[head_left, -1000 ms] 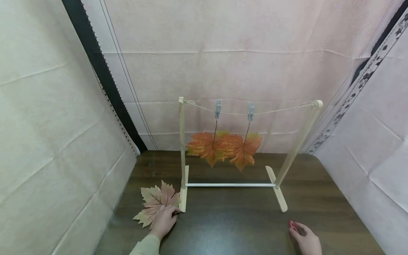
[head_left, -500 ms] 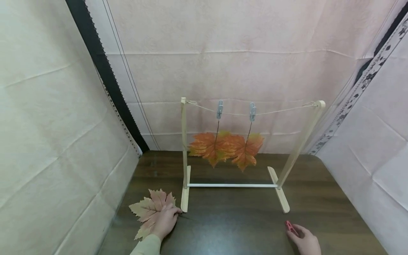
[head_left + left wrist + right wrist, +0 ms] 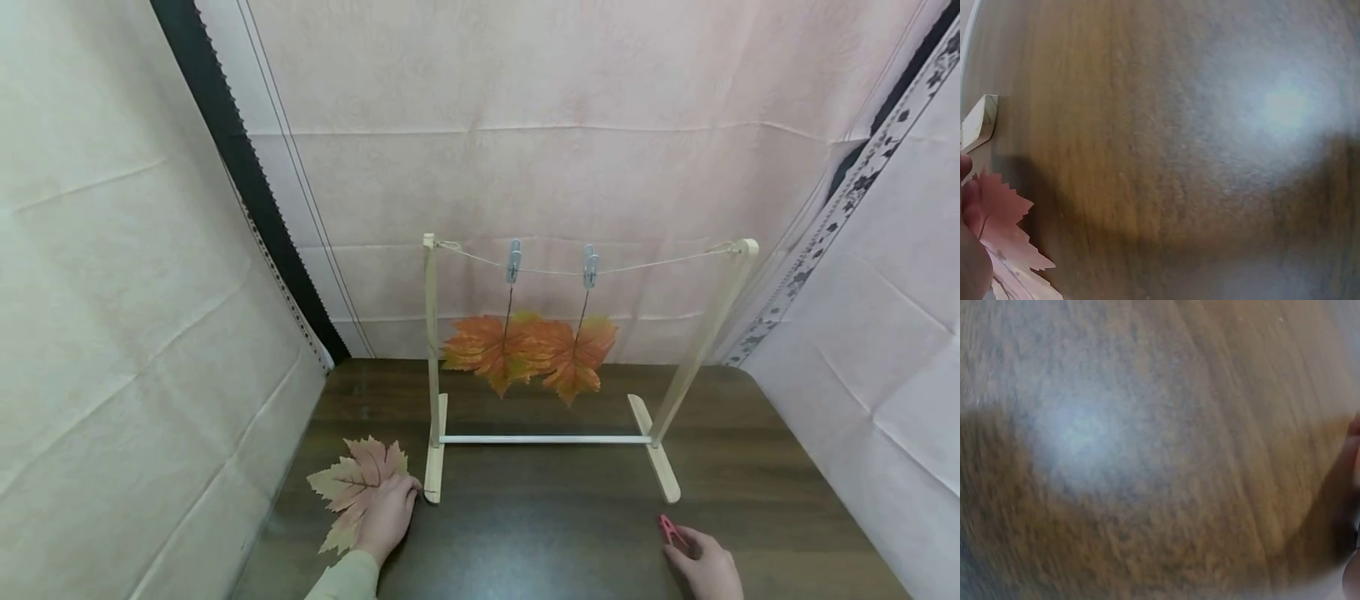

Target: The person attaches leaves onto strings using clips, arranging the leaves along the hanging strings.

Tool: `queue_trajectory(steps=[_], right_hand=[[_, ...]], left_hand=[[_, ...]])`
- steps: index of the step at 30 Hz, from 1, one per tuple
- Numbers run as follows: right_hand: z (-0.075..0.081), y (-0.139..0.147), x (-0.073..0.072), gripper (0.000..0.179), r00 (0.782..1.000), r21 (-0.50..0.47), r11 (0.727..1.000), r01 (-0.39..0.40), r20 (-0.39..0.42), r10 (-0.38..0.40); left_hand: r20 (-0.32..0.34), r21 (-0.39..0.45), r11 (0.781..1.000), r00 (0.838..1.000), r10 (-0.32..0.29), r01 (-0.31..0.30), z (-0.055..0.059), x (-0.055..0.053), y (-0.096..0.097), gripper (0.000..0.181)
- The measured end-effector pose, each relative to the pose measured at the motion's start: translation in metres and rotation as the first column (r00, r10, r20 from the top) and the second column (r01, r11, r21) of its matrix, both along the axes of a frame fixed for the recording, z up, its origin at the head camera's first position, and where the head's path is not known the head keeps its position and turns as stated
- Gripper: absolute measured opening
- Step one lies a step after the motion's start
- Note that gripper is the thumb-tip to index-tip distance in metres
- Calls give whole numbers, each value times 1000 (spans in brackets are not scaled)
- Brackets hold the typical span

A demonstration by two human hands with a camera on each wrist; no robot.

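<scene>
In the head view my left hand (image 3: 387, 515) pinches a pale pink and cream maple leaf (image 3: 345, 483) near its stem, beside the left foot of a wooden rack (image 3: 433, 479). Part of that leaf lies hidden under the hand; its pink edge (image 3: 1007, 212) shows in the left wrist view. At the lower right, my right hand (image 3: 708, 565) holds a red clothespin (image 3: 671, 533) between thumb and fingers. Two orange maple leaves, a left one (image 3: 480, 346) and a right one (image 3: 581, 358), hang by their stems from blue clothespins (image 3: 513, 261) on the rack's cord (image 3: 660, 263).
A white crossbar (image 3: 543, 439) joins the rack's two feet, low over the brown wooden table (image 3: 540, 525). The right post (image 3: 701, 350) leans outward in view. Pale cloth (image 3: 570, 175) hangs behind and on both sides.
The pale leaf has turned and shifted slightly left and down with my left hand. My right hand has moved a little left, bringing the red clothespin along. The hanging leaves have stayed in place.
</scene>
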State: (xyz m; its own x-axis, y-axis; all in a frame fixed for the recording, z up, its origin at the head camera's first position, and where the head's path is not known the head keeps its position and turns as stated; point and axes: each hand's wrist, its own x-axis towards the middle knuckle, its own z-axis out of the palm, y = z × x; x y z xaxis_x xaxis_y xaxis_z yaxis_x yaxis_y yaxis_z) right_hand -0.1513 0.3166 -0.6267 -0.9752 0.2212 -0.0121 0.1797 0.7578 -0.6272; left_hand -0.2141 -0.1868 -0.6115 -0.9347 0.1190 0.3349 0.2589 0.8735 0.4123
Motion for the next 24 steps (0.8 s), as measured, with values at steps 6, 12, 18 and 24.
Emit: queue_trajectory(steps=[6,12,18,24], right_hand=[[-3,-1,-4,48,1000,29,999,-27,-15,27],[-3,-1,-5,45,1000,24,999,-24,-6,24],[6,-6,-7,54,1000,-24,1000,-2,-23,2],[19,-13,-19,55,999,-57,998,25,-31,-27]], left_hand=[[20,48,999,1000,-4,3,3,-4,-2,6],[71,82,997,997,-16,10,12,-7,-4,6],[43,100,995,999,-3,-2,19,-12,-4,3],[69,189,981,997,41,-53,37,-17,-8,6]])
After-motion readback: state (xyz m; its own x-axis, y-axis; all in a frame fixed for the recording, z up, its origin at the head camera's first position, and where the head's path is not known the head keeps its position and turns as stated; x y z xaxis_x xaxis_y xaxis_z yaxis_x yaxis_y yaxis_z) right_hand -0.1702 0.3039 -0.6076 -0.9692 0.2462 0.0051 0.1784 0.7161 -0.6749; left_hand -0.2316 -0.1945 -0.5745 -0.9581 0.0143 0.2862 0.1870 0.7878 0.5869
